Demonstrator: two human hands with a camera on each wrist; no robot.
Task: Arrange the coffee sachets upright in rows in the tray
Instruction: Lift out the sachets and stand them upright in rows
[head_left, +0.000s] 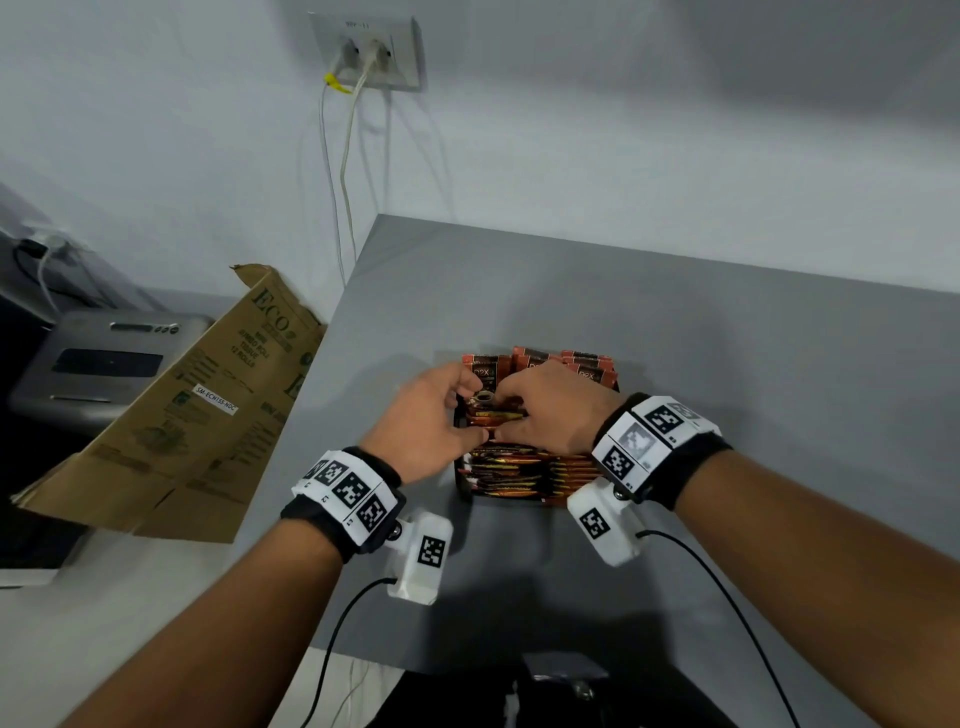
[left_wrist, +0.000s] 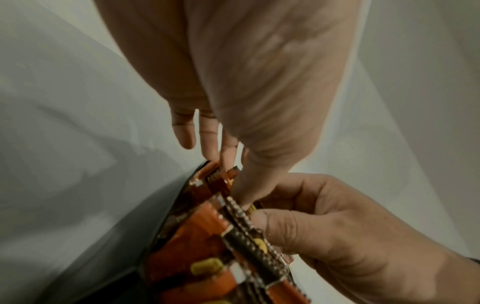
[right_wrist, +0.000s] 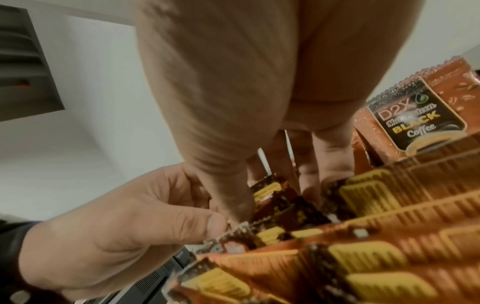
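A black tray (head_left: 458, 480) on the grey table holds several orange-and-brown coffee sachets (head_left: 524, 470) standing on edge in rows. More sachets (head_left: 589, 370) stand upright at the tray's far side; the right wrist view shows one such sachet (right_wrist: 420, 115) labelled black coffee. Both hands meet over the tray's middle row. My left hand (head_left: 475, 413) has its fingers behind a small bunch of sachets (head_left: 493, 415) and its thumb in front. My right hand (head_left: 511, 415) pinches the same bunch from the right, its thumb (left_wrist: 270, 222) on a sachet edge. The left thumb (right_wrist: 213, 225) presses a serrated sachet edge.
A flattened brown cardboard box (head_left: 197, 415) leans off the table's left edge, above a grey printer (head_left: 104, 364). A wall socket (head_left: 369, 52) with hanging cables sits behind. Bare table (head_left: 753, 395) lies right of the tray and behind it.
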